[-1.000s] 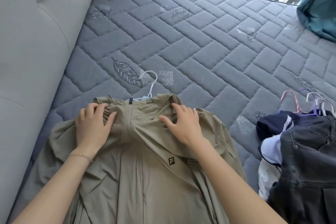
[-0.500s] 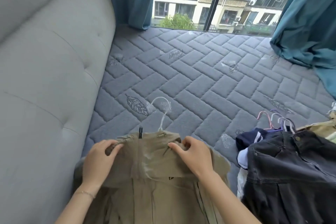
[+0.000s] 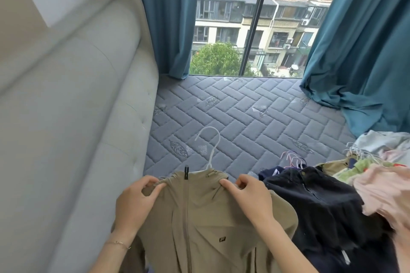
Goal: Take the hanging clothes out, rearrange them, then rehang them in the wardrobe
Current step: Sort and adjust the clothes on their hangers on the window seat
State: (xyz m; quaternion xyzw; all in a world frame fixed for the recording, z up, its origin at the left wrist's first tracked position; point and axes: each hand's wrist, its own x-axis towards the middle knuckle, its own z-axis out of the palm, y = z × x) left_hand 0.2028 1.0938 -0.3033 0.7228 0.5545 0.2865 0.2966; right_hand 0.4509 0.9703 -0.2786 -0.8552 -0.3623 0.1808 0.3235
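Observation:
A khaki zip jacket point(image 3: 199, 224) on a white plastic hanger point(image 3: 210, 150) is held up in front of me over the grey quilted mattress point(image 3: 244, 115). My left hand point(image 3: 135, 201) pinches the jacket's left shoulder near the collar. My right hand point(image 3: 248, 195) grips the right shoulder, fingers curled over the fabric. The hanger's hook sticks up above the collar. A heap of other clothes on hangers point(image 3: 321, 201) lies to the right on the mattress, dark garments on top.
A padded grey headboard point(image 3: 77, 117) runs along the left. Teal curtains point(image 3: 359, 51) frame a window point(image 3: 255, 20) at the far end. Pink and green garments point(image 3: 381, 182) lie at the right edge. Bare mattress stretches beyond the jacket.
The jacket has been lifted off the mattress by its shoulders. My hands went from pressing flat on it to gripping it. My view has tilted up toward the window.

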